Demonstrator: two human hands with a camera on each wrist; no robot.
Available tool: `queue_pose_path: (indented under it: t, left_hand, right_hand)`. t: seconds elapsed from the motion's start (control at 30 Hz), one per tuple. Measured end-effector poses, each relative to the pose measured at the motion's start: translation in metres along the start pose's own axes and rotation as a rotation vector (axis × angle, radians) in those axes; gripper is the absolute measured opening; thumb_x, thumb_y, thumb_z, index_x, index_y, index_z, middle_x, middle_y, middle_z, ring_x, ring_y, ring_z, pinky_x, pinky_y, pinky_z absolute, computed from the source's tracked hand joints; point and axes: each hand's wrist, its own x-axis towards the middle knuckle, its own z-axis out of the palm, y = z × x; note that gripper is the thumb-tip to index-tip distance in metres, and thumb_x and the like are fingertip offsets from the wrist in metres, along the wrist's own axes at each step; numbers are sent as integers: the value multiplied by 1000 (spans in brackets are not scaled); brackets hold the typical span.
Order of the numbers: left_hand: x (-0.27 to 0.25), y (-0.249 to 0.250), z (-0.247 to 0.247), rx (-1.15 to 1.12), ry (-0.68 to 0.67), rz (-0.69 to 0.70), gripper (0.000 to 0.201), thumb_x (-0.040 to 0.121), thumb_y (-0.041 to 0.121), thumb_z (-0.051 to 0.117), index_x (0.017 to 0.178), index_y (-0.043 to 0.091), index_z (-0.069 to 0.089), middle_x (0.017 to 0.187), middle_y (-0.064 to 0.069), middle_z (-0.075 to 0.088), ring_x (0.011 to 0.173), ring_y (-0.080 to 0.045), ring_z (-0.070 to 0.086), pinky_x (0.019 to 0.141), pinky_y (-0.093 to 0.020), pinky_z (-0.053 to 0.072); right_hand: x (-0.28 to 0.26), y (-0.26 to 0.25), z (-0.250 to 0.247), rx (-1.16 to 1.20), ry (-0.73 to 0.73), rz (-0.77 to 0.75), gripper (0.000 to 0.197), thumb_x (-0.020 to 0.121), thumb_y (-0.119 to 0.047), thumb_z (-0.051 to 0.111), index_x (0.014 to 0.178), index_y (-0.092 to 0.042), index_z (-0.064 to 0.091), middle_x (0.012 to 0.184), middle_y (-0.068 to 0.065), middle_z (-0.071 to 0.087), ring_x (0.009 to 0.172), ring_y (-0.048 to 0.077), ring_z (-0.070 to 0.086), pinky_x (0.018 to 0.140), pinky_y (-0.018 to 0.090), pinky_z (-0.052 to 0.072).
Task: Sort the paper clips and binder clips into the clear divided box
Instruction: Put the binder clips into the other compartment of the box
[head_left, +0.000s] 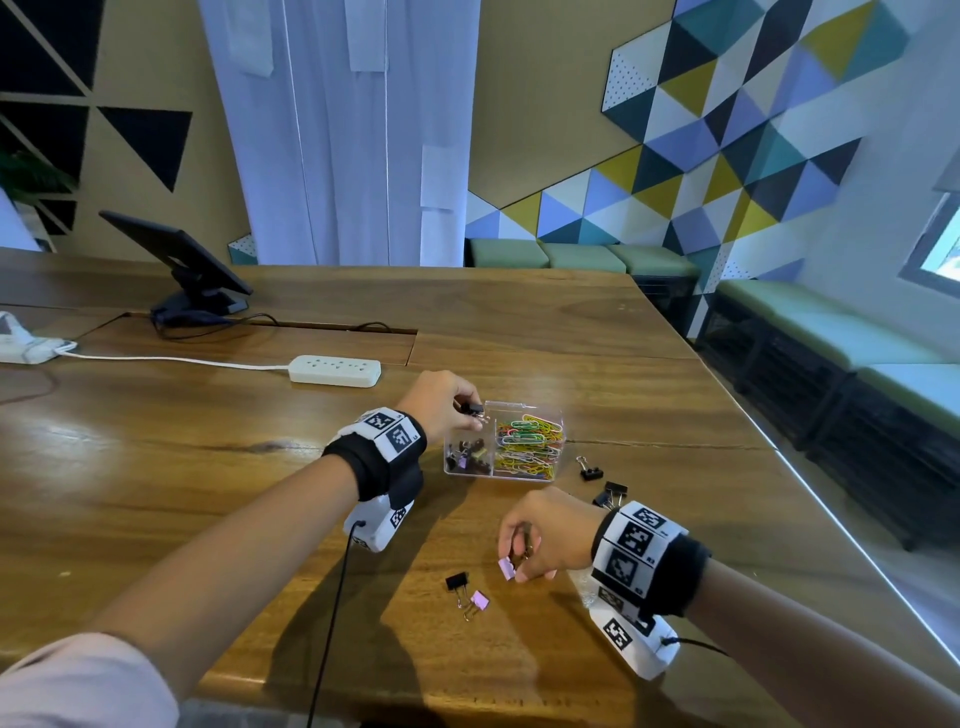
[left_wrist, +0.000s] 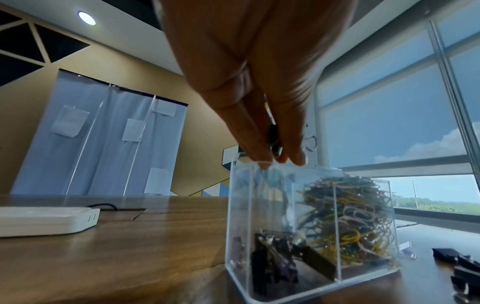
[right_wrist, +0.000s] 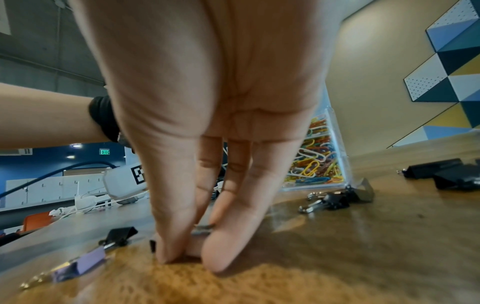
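The clear divided box (head_left: 525, 407) stands mid-table; its left compartment holds binder clips (head_left: 467, 458), its right one coloured paper clips (head_left: 529, 439). My left hand (head_left: 451, 402) pinches a black binder clip (head_left: 474, 409) just above the box's left compartment (left_wrist: 259, 205); the same black binder clip (left_wrist: 275, 142) shows between the fingertips. My right hand (head_left: 540, 535) pinches a purple binder clip (head_left: 507, 568) at the table surface, mostly hidden by its fingers (right_wrist: 228, 253). Loose on the table lie a black clip (head_left: 457, 581), a purple clip (head_left: 479, 601) and black clips (head_left: 592, 472) right of the box.
A white power strip (head_left: 335, 370) lies behind the left hand, its cable running left. A black tablet on a stand (head_left: 182, 260) sits at the far left. The table's right edge (head_left: 831, 514) runs diagonally close to the right wrist.
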Motion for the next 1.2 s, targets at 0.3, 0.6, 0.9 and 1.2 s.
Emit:
queue_pose_path:
  t: [0.3,0.6,0.9,1.2]
  left_hand:
    - [8,-6,5,-33,-49,38,25,79,6,71,104,10,70,96,-4,73,82,-8,64,81,-19,50]
    - [-8,-31,4,-21,128,103,19,80,2,56,76,19,61,84,4,58,77,-12,57,66,-16,44]
    - [-32,-53,2,282,-345,-166,41,78,26,70,114,13,56,113,-5,55,104,-21,55,81,-27,46]
    - [-37,-56,14,278,-373,-136,22,80,25,72,96,11,66,105,-5,67,95,-18,61,76,-25,47]
  right_hand:
    - [-3,-2,-2,49,-27,11,14,80,-12,71,91,-6,65,86,8,69,55,4,60,58,14,52]
    - [-6,-4,-3,10,-14,2,8,80,-7,69,85,-12,65,83,5,68,56,8,62,62,21,55]
    - [-2,-2,-10,-111,67,11,10,72,-8,69,77,-14,63,83,9,71,68,20,69,64,28,58]
    - [4,-4,-21,-80,192,18,15,73,-7,71,69,-19,61,74,0,67,71,14,68,67,21,57]
